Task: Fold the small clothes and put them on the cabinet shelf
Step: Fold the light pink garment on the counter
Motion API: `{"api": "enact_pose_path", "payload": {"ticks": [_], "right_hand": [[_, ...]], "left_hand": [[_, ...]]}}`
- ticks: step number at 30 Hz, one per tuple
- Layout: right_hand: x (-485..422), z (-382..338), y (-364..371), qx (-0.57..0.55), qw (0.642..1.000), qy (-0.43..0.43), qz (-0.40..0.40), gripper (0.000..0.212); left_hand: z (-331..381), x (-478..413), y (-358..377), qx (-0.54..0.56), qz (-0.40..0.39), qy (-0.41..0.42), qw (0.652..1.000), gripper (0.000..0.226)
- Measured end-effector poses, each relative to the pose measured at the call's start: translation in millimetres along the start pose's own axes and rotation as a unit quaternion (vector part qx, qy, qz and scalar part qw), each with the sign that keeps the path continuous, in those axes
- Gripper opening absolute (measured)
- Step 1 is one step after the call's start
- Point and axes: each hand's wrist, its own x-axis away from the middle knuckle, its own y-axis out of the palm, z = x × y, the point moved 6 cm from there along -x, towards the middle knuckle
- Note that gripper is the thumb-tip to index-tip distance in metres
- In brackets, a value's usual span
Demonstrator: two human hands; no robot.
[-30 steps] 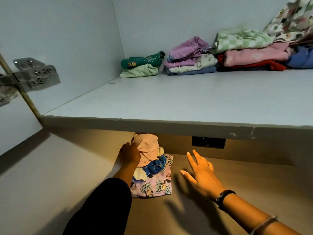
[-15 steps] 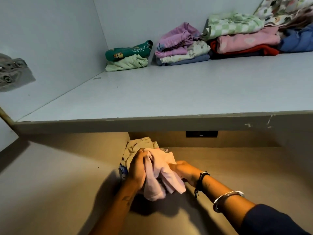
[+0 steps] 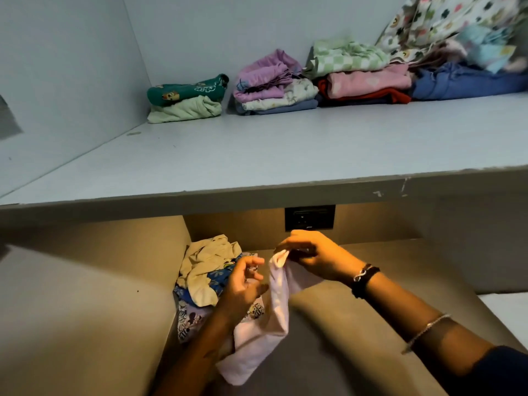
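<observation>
Garment (image 3: 275, 307) hangs from right hand (image 3: 317, 257), long axis running down toward viewer.

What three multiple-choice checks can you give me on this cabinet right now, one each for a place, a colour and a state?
1. Where is the loose heap of clothes?
A. under the shelf, by the left wall
B. on the shelf beside the stacks
C. on the floor

2. What colour is the top garment of the leftmost folded stack?
A. red
B. blue
C. dark green

3. The pale pink garment is:
A. folded on the shelf
B. hanging unfolded from the right hand
C. spread flat

Answers:
1. A: the heap sits below the shelf's front edge, in the left corner.
2. C: a dark green printed piece lies on a pale green one.
3. B: the right hand pinches its top edge and the rest dangles.
</observation>
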Motion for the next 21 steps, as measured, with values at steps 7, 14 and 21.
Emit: {"api": "enact_pose_path", "payload": {"ticks": [7,14,21], "right_hand": [[33,-38,-29,0.088,0.986,-0.086,0.109,0.029],[99,8,-27,-0.047,0.918,0.135,0.37,0.005],[109,14,-35,-0.073,0.952,0.093,0.284,0.019]], "left_hand": [[52,-20,48,-0.029,-0.175,0.082,0.981,0.051],[39,-11,92,0.061,-0.231,0.018,0.971,0.045],[42,-1,114,0.103,-0.283,0.001,0.954,0.037]]}}
